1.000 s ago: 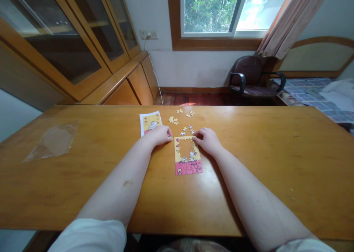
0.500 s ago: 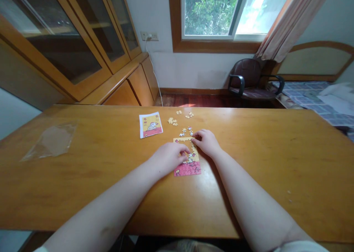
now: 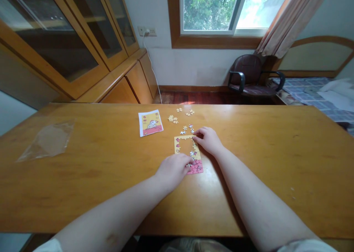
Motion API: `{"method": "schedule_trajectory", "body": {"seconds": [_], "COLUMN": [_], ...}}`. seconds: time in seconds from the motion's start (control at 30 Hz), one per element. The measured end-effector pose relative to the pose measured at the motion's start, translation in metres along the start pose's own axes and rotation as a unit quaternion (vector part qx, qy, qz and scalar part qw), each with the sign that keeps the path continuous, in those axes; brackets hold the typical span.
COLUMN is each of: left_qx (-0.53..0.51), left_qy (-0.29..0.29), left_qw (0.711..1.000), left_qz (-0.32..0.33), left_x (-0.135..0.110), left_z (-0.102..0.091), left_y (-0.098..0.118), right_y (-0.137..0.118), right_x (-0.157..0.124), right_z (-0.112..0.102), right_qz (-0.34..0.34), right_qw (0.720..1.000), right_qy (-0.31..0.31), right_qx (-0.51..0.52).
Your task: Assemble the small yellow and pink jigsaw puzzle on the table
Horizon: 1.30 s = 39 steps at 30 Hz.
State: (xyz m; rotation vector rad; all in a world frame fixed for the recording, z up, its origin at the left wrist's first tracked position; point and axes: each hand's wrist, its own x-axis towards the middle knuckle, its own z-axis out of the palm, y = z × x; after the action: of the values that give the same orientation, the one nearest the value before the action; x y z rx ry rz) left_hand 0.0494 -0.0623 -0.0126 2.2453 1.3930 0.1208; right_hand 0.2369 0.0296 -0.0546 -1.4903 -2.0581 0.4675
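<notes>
A partly assembled jigsaw puzzle lies on the table, with a yellow frame of pieces around an unfilled middle and a pink lower part. My left hand covers its lower left. The fingers are bent together over the border of yellow and pink; what sits under the fingertips is hidden. At the upper right corner, my right hand has its thumb and curled fingers closed on the puzzle's edge. Just beyond the top edge are a few white-and-yellow loose pieces.
More loose pieces lie farther back in small groups. A reference picture is left of them, and a clear plastic bag lies at far left. Past the wooden table stand a chair and a glass-door cabinet.
My left hand has moved down toward me over the puzzle, uncovering its upper left and middle, and its fingers have drawn together. My right hand stays at the upper right corner.
</notes>
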Motion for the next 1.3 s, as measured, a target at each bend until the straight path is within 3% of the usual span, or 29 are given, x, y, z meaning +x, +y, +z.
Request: {"method": "schedule_trajectory", "body": {"seconds": [0.13, 0.3, 0.4, 0.83, 1.03, 1.3], "left_qx": [0.065, 0.142, 0.156, 0.152, 0.145, 0.137], "left_qy": [0.012, -0.072, -0.082, -0.095, -0.117, -0.112], "left_qw": [0.998, 0.986, 0.983, 0.982, 0.978, 0.982], "left_qz": [-0.004, -0.039, -0.054, -0.051, -0.091, -0.062], "left_x": [-0.009, -0.032, -0.039, -0.032, -0.028, -0.028], "left_z": [-0.003, -0.004, -0.003, -0.005, -0.015, -0.011], "left_y": [0.006, 0.025, 0.032, 0.026, 0.029, 0.029], "right_y": [0.0, 0.001, 0.001, 0.0, 0.0, 0.001], "right_x": [0.0, 0.0, 0.0, 0.0, 0.0, 0.0], "right_z": [0.0, 0.001, 0.0, 0.0, 0.0, 0.0], "right_qz": [0.001, 0.001, 0.003, 0.0, -0.001, 0.003], "right_qw": [1.0, 1.0, 1.0, 1.0, 1.0, 1.0], "right_qy": [-0.003, -0.007, -0.009, -0.006, -0.003, -0.004], "right_qx": [0.001, -0.004, -0.006, -0.002, -0.002, 0.003]}}
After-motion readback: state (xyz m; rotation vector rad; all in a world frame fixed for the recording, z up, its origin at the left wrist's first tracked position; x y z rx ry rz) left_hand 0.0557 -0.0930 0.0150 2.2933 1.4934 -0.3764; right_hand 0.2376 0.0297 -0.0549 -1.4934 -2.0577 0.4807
